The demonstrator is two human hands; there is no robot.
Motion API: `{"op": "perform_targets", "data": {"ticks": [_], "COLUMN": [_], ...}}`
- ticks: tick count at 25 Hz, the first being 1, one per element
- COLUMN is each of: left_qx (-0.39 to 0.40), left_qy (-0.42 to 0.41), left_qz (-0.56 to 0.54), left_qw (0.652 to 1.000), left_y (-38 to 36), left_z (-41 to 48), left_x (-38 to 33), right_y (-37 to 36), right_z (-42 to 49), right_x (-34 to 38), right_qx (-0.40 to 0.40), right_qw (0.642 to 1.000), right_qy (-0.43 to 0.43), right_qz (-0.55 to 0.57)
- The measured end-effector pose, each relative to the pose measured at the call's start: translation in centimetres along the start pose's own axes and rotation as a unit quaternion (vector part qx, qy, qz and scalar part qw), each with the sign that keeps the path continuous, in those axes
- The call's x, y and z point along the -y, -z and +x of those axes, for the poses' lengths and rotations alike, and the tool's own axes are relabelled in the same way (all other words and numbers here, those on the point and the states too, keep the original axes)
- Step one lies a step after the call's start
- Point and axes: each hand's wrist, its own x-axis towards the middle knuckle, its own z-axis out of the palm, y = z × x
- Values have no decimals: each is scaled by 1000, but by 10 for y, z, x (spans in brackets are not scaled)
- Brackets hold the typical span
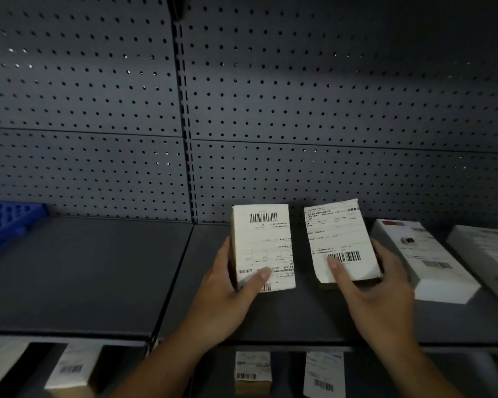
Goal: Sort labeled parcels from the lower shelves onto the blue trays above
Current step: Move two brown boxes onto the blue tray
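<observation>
While each of the hands clamps one labeled parcel at frame centre, left hand (227, 285) on the left parcel (263, 248), right hand (371, 285) on the right parcel (341, 239), long axes upright, the blue tray (6, 222) lies far left, nearer the left hand.

Both forearms are bare, the left hand (224, 294) and right hand (377, 294) ungloved.
</observation>
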Motion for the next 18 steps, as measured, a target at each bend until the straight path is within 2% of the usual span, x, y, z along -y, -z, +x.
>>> {"op": "perform_targets", "data": {"ticks": [8, 12, 18], "left_qx": [-108, -199, -318], "left_qy": [-22, 4, 38], "left_qz": [-39, -35, 38], "left_qw": [993, 979, 947], "left_y": [28, 62, 146], "left_z": [7, -3, -45], "left_x": [-24, -23, -11], "right_y": [5, -10, -78], "right_z": [14, 16, -8], "right_x": [7, 22, 76], "right_qx": [-11, -17, 33], "right_qw": [986, 972, 957], "right_qy": [-94, -76, -36], "right_qz": [138, 221, 286]}}
